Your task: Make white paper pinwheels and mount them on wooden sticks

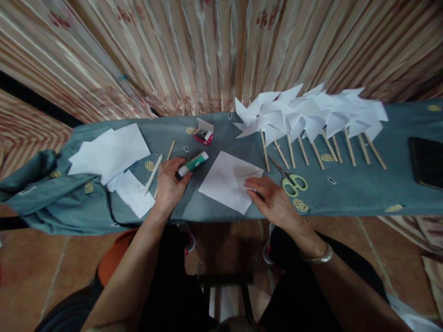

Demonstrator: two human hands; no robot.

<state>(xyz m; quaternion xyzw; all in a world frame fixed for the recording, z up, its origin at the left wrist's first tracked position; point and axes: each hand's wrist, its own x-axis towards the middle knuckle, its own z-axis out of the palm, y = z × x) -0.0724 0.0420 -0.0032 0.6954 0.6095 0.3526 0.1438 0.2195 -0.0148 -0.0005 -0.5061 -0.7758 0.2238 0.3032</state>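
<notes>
A green-and-white glue stick (194,163) is in my left hand (171,180), gripped between thumb and fingers, tilted up to the right. Just right of it, a white paper square (224,182) lies turned like a diamond, with lines running in from its corners. The curled fingers and thumb of my right hand (272,198) close on the paper's right edge. Scissors (293,183) with green handles lie beyond that hand. Close to my left hand are a white pencil-like stick (153,174) and a thin wooden stick (170,150).
Several white paper pinwheels (273,113) on wooden sticks overlap in a row at the back right. Loose white sheets (117,147) lie at left. A small open red box (204,133) stands behind the paper square. A dark phone-like device (427,161) rests on the cloth-covered table (363,198).
</notes>
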